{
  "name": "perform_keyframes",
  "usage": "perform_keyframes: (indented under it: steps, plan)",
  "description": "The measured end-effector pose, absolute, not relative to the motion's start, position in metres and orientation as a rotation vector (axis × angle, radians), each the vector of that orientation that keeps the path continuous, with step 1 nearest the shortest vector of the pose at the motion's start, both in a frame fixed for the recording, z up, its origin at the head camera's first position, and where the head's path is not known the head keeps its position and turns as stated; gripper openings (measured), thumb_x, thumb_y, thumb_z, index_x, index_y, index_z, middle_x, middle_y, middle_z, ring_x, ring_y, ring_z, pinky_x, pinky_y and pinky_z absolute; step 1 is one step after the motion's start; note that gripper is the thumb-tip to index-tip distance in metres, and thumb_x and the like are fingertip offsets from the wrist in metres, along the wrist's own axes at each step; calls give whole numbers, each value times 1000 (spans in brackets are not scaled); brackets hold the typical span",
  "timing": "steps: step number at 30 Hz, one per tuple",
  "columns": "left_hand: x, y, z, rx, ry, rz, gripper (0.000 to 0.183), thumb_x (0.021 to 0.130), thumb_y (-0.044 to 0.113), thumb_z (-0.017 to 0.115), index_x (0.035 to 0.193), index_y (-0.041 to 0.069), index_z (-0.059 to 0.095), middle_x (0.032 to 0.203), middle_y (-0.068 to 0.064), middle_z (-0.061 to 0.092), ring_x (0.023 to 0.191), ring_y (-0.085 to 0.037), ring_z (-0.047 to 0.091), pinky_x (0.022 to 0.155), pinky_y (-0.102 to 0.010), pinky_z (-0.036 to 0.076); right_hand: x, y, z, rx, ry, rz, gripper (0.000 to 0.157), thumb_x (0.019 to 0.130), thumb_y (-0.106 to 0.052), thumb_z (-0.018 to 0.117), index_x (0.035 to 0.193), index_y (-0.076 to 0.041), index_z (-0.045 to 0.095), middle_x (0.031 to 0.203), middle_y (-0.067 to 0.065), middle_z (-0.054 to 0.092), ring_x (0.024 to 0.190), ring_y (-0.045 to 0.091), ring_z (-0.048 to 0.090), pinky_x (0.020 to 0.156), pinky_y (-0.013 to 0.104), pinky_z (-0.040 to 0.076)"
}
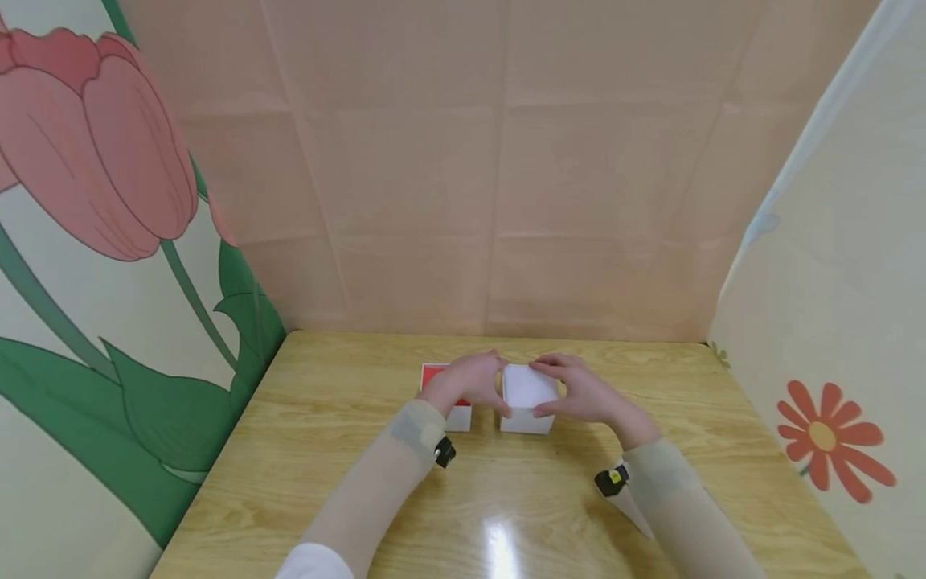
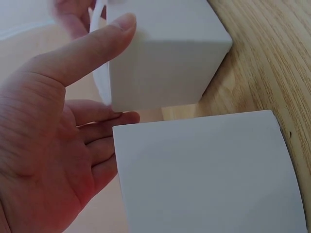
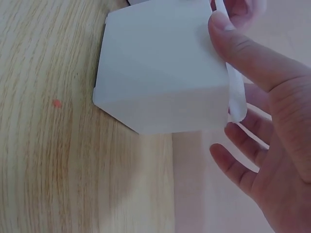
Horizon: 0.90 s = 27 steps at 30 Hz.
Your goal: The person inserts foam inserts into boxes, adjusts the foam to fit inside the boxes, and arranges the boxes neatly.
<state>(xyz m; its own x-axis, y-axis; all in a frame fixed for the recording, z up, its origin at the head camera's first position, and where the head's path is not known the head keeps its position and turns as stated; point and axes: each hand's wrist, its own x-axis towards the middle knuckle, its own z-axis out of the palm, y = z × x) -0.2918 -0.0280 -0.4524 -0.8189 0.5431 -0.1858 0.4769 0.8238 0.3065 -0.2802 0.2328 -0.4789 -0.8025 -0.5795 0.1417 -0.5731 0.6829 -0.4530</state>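
A white box [image 1: 525, 421] stands on the table with a white sheet [image 1: 530, 386] across its top, its soft edge standing slightly past the rim in the right wrist view. My left hand [image 1: 477, 378] spans the box's left side, thumb on the front face near the rim, fingers toward the back. On the opposite side my right hand [image 1: 582, 392] does likewise, its thumb against the front at the upper edge and its index finger at the back edge. Just left of it, a second white box [image 1: 460, 419] with red inside sits partly hidden under my left hand.
The wooden table [image 1: 347, 418] ends at a pinkish cloth backdrop [image 1: 499, 201], with printed flower panels on both sides. A white pointed piece [image 1: 633, 513] shows beside my right forearm. A small red speck [image 3: 57, 103] lies on the wood.
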Motion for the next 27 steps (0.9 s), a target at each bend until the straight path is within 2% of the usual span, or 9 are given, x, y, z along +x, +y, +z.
perform_keyframes:
  steps: [8,15,18,23,27]
  plan:
    - [-291,-27,-449,766,2744,374,95,84,56,89,160,15,52,169,-13,40,149,-29,48,117,-49,44,-282,232,-476,-1000,2845,-758,84,86,-41,91,152,-1,58,154,23,52,141,49,44,111,70,40]
    - [-288,-24,-453,764,2734,372,96,83,57,89,161,14,51,171,-14,37,148,-29,48,118,-48,44,-275,234,-485,-1009,2876,-788,84,89,-48,87,151,0,59,154,24,52,140,49,45,110,71,41]
    - [-287,-25,-455,759,2730,370,95,83,57,90,160,15,52,170,-14,38,148,-29,49,117,-48,45,-274,234,-491,-1007,2876,-836,81,89,-51,86,151,-4,61,155,22,52,141,48,44,109,71,41]
    - [-290,-25,-455,757,2745,361,94,83,57,89,160,15,53,169,-12,41,147,-28,49,117,-47,45,-275,232,-492,-992,2863,-895,71,90,-45,87,150,-14,64,155,22,50,142,47,42,109,72,40]
    - [-293,-25,-452,748,2748,359,96,84,58,88,161,14,51,170,-12,39,149,-29,48,119,-48,43,-278,230,-489,-982,2856,-920,66,92,-40,85,150,-16,65,155,22,50,143,48,40,109,75,38]
